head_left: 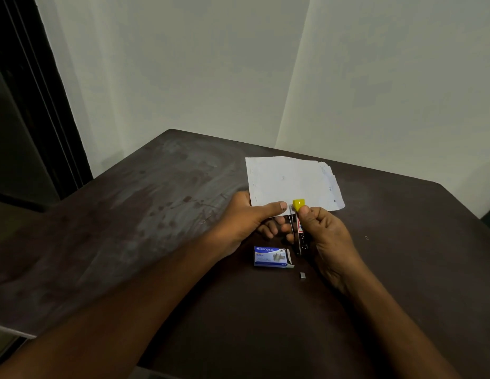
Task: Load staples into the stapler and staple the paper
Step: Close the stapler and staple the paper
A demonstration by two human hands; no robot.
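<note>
Stapling stage: left hand (245, 217) pinches paper (289, 183) edge, right hand (324, 231) clamps stapler (298, 214); next needs a firm squeeze

In the grip of the right hand (327, 236), the stapler (299, 239) is bright bare metal, its cap (298, 204) just above the grip glossy yellow plastic. The paper (290, 181) beyond is matt white. Below the grip, the box (269, 257) is slightly glossy cardboard; the worktop (156, 228) is dark, matt, smudged.
</note>
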